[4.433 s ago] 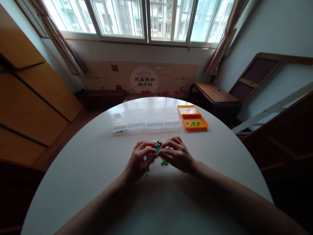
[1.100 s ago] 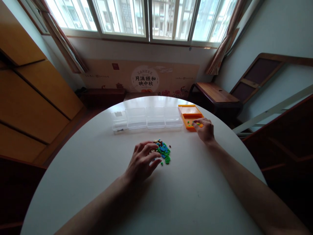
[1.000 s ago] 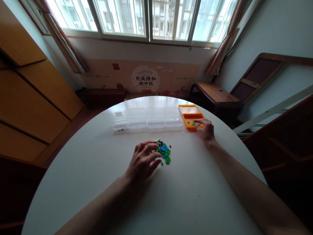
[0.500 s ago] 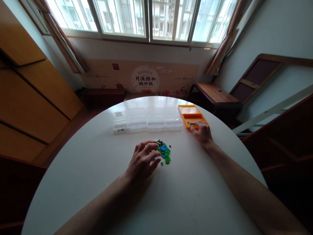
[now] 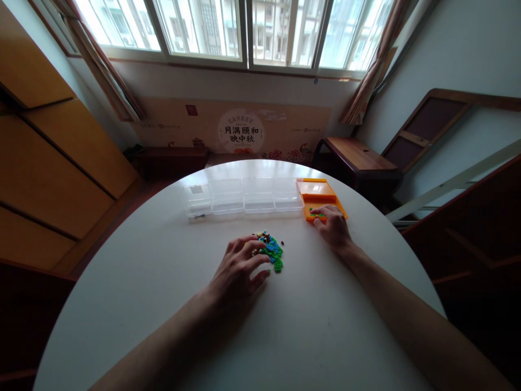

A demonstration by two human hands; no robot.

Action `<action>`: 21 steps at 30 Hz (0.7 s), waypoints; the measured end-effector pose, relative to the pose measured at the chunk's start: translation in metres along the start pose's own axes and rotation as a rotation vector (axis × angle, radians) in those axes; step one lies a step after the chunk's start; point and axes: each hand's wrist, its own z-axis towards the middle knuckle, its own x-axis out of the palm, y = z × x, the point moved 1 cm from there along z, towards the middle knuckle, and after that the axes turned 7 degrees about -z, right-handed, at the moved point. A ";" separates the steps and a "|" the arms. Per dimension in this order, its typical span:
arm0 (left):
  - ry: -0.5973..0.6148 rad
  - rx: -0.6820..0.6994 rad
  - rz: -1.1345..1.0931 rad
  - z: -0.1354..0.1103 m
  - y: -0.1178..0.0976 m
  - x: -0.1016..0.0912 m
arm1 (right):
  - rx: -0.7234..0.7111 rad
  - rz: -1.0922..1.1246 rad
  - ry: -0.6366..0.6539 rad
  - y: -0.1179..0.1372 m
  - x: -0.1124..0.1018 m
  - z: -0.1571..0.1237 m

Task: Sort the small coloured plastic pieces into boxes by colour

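Observation:
On the white table lies a small loose pile of toy building bricks [image 5: 273, 248], mostly blue and green with some brown and cream ones. My left hand [image 5: 244, 266] curves around the pile's left side, fingers apart and holding nothing; its fingers hide part of the pile. My right hand [image 5: 332, 225] is at the front wall of an orange box [image 5: 341, 208], fingers over the inside and thumb by the front edge, apparently gripping that wall. A few green bricks [image 5: 311, 209] lie in the box under my fingertips. The box's pale lid [image 5: 316, 187] is folded back.
Left of the orange box stands a row of clear plastic boxes [image 5: 258, 203] with their lids raised. A single dark brown brick [image 5: 282, 243] lies just right of the pile. The round table [image 5: 285, 336] has its far edge close behind the boxes.
The orange box has shifted slightly toward me, with my right hand at its front wall. Green bricks now lie loose inside it. My left hand has barely moved beside the pile.

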 end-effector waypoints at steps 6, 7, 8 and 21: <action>0.030 -0.003 -0.024 -0.001 0.001 0.002 | -0.215 0.057 -0.049 0.027 -0.006 -0.008; 0.032 0.001 -0.024 -0.001 0.001 0.002 | -0.271 0.083 -0.042 0.032 -0.007 -0.011; 0.035 0.008 -0.022 0.000 0.001 0.002 | -0.321 0.112 -0.032 0.038 -0.007 -0.013; -0.171 0.056 0.038 0.003 0.001 -0.003 | -0.515 0.459 0.245 0.100 -0.013 -0.038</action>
